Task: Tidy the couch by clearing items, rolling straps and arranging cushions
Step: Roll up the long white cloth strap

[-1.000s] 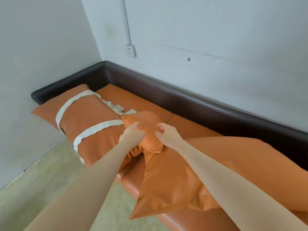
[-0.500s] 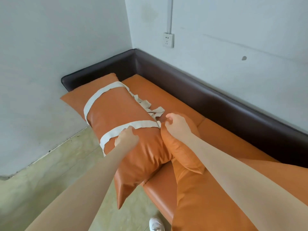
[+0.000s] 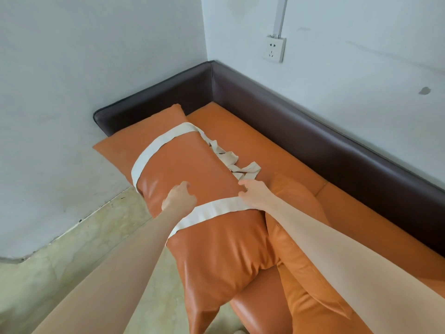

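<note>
Two glossy orange leatherette cushions lie on the couch [image 3: 243, 131]; the long cushion [image 3: 192, 169] is banded by flat cream fabric straps [image 3: 216, 209], loose ends crumpled beside it; the left hand [image 3: 179, 197] rests loosely curled on its smooth face; the right hand [image 3: 255, 192] pinches the nearer strap's edge; the second cushion [image 3: 296, 227] lies under the right forearm.
</note>
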